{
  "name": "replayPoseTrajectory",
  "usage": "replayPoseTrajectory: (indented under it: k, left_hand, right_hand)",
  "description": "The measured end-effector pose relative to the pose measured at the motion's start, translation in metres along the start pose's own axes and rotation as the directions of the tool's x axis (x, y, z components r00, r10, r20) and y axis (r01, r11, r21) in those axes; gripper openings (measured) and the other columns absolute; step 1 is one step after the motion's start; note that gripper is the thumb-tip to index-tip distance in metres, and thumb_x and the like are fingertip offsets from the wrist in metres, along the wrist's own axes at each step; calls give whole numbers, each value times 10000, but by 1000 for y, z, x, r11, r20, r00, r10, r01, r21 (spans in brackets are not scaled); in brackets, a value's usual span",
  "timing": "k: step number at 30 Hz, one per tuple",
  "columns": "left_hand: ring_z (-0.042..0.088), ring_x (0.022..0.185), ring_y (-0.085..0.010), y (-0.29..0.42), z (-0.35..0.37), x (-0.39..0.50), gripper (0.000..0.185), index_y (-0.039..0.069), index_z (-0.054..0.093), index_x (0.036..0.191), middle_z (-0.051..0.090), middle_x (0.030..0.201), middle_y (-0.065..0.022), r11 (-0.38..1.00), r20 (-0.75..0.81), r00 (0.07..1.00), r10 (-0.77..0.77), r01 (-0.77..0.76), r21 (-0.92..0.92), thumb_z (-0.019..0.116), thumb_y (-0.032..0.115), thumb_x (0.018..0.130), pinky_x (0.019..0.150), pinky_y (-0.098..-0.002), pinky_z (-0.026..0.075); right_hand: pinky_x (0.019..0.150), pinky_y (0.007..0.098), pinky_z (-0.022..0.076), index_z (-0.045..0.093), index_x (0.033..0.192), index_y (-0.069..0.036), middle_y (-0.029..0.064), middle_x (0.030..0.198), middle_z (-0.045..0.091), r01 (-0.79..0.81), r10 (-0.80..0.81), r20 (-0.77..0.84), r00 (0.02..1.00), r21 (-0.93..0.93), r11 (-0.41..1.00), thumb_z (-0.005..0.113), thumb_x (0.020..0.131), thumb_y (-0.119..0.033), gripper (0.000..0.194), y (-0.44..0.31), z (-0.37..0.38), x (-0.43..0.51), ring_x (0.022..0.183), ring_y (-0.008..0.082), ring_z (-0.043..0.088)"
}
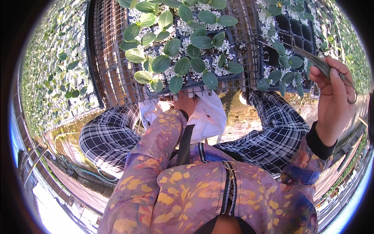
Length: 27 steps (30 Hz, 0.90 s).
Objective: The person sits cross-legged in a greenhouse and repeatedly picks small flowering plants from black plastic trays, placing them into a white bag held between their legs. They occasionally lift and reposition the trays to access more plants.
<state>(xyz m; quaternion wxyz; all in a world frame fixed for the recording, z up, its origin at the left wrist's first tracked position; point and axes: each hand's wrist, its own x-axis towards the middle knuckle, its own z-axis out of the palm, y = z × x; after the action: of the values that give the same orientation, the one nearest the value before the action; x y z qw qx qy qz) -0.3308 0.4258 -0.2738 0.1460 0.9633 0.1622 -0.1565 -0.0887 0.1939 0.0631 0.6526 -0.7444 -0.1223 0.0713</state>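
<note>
My right hand (336, 79) is raised at the right and grips a slender metal tool (320, 65) with a textured handle; its thin prongs point left over the right seedling tray (292, 35), which has some dark cells without plants. A looped end shows by my fingers. My left hand (185, 102) reaches beneath the near edge of the middle seedling tray (175, 91). The tray hides its fingers, so what they hold cannot be told. Broad-leaved green seedlings (182, 65) stand in that tray among white granules.
The trays rest on a black plastic mesh (112, 52) over a bench. Another dense seedling tray (67, 84) lies at the left. A white plastic bag (209, 117) hangs between my knees, just under the bench edge. A greenish hose (87, 172) lies at lower left.
</note>
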Motion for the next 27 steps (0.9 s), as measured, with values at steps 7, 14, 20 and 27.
replayPoseTrajectory:
  k: [7, 14, 20, 27]
  left_hand:
    - [393, 1115, -406, -5, 13, 24, 611, 26, 448, 1219, 433, 1247, -187, 883, 463, 881, -100, 292, -366, 530, 467, 805, 966, -520, 266]
    - [446, 1027, -358, -23, 28, 33, 537, 43, 477, 1169, 481, 1162, -160, 221, 796, 574, 193, 765, -605, 525, 444, 815, 880, -475, 326]
    - [493, 951, -317, -26, 36, 38, 476, 57, 502, 1126, 522, 1090, -136, -90, 796, 449, 407, 886, -454, 521, 424, 823, 805, -437, 378]
    - [546, 862, -269, -20, 32, 40, 408, 74, 530, 1075, 570, 1005, -108, -196, 753, 384, 534, 923, -331, 515, 401, 832, 719, -392, 438]
  right_hand:
    - [701, 306, 543, 531, 1018, 83, 176, 962, 590, -103, 106, -59, 993, 61, 993, 448, 891, -31, 190, -2, 21, -5, 767, 223, 638]
    - [688, 306, 540, 523, 973, 71, 177, 945, 589, -172, 176, -83, 981, 46, 984, 420, 862, 9, 164, -1, 36, -4, 739, 214, 635]
    - [669, 293, 524, 520, 963, 61, 184, 944, 592, -203, 203, -54, 978, 16, 979, 423, 862, 11, 148, -4, 47, 0, 728, 206, 636]
    - [667, 280, 528, 523, 970, 50, 174, 938, 602, -217, 218, -17, 976, 30, 976, 446, 875, -11, 137, -8, 49, -1, 738, 196, 637]
